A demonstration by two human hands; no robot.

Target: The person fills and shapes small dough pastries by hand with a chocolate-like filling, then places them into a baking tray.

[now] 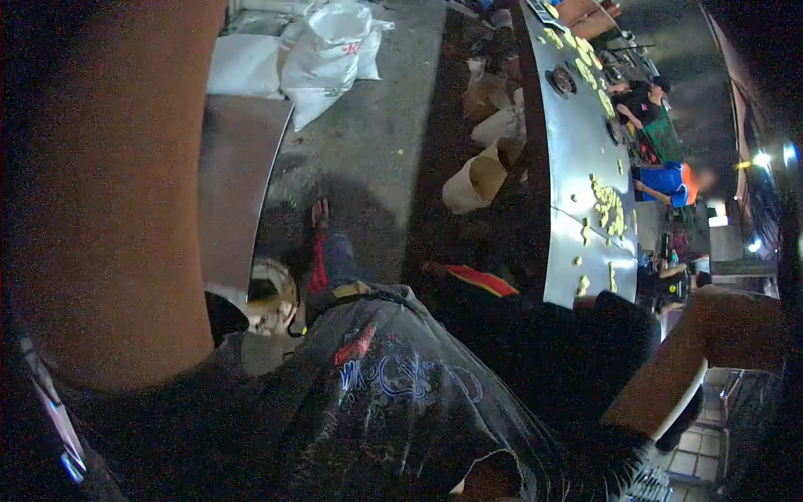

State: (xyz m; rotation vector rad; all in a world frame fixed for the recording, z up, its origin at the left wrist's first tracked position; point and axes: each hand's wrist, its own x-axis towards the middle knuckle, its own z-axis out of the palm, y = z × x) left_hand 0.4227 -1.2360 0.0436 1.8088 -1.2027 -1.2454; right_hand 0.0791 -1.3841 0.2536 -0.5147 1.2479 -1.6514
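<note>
Neither of my hands shows in the frame. My left forearm, large and close to the camera, runs up along the left side and its hand lies beyond the edge. On the right, my bent right arm is raised, with its hand also out of sight. What the hands hold or touch is hidden. Below me hangs my dark shirt with blue lettering and a red mark. One bare foot stands on the floor.
A long metal table carries scattered pale yellow dough-like pieces. Behind it are several people, one in a blue top. White sacks stand by a metal panel. A round white container and an open sack are lower down.
</note>
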